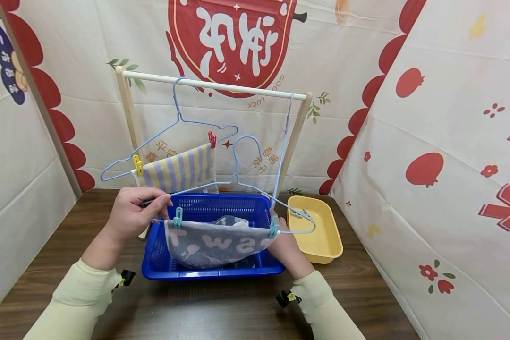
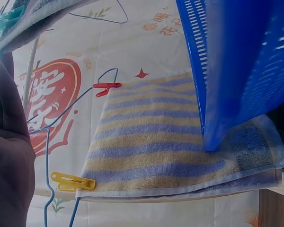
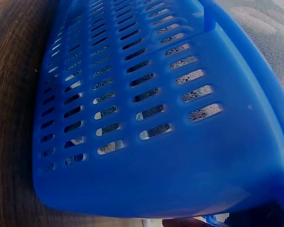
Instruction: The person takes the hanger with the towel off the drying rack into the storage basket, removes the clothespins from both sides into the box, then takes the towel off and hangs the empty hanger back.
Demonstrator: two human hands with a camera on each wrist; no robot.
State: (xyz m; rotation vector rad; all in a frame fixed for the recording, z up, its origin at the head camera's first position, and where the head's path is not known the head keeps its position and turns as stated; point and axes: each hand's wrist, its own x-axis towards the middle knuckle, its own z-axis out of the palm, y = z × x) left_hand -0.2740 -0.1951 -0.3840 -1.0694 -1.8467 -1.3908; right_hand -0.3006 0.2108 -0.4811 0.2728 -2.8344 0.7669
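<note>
My left hand [image 1: 136, 210] grips the left end of a blue wire hanger [image 1: 233, 180], thumb and fingers pinched round the wire. From its bottom bar hangs a grey towel [image 1: 221, 245] with pink lettering, fastened by a teal clothespin [image 1: 178, 217] on the left and another teal clothespin [image 1: 274, 227] on the right. My right hand [image 1: 286, 245] is behind the towel's right corner, right at that second clothespin; its fingers are mostly hidden, and I cannot tell what they hold. The towel hangs over a blue basket [image 1: 212, 274] with more cloth inside.
Behind stands a rack [image 1: 221, 85] with a blue hanger carrying a striped towel [image 2: 151, 137], held by a red clothespin [image 1: 212, 139] and a yellow clothespin [image 1: 138, 164]. Another hanger [image 1: 284, 141] hangs edge-on at the right. A yellow basin [image 1: 323, 257] holds grey clothespins.
</note>
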